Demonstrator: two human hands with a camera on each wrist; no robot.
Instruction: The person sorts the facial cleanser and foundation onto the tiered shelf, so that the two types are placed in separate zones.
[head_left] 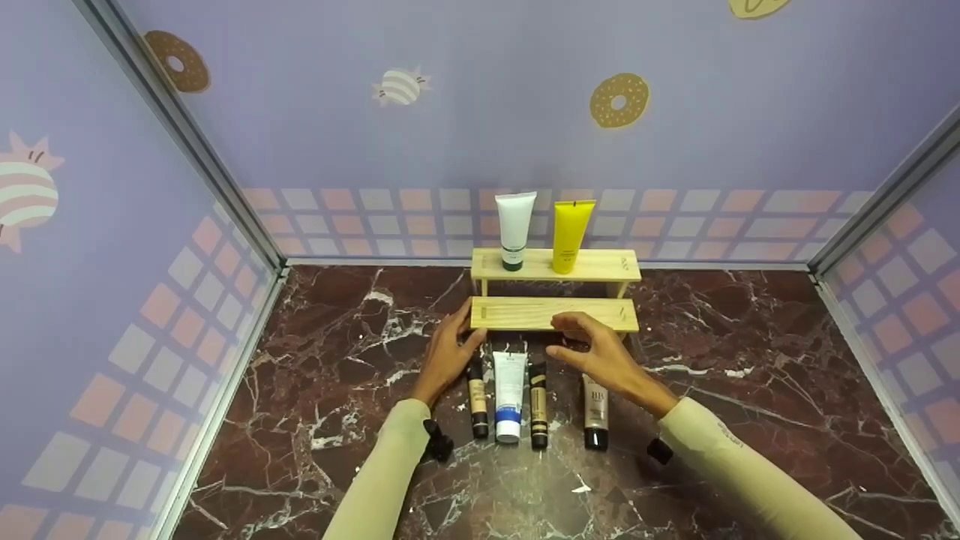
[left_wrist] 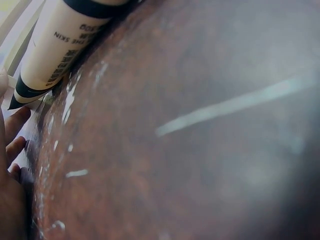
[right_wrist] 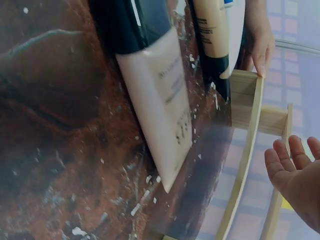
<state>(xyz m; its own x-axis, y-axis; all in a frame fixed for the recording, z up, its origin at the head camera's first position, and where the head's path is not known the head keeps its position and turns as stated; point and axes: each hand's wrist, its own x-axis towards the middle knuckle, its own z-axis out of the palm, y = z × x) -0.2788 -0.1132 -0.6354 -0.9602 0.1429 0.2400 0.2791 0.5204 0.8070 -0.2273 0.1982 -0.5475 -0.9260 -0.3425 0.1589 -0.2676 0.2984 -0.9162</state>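
Note:
A two-step wooden stand (head_left: 517,313) is in front of me in the head view. My left hand (head_left: 448,351) touches the left end of its lower step, thumb by the front corner. My right hand (head_left: 602,358) is at the front of that step, fingers spread and bent, nothing between them. On the tabletop before the stand lie a slim black-capped beige tube (head_left: 478,397), a white tube (head_left: 509,394) with a blue band, a second slim black-and-beige tube (head_left: 538,405) and a BB cream tube (head_left: 596,409). The BB tube looms close in the right wrist view.
On the upper step stand a white tube (head_left: 515,225) with a green cap and a yellow tube (head_left: 572,232), both upright. Behind the stand rises a purple patterned wall (head_left: 495,112). More walls close off both sides of the dark marbled tabletop (head_left: 337,390).

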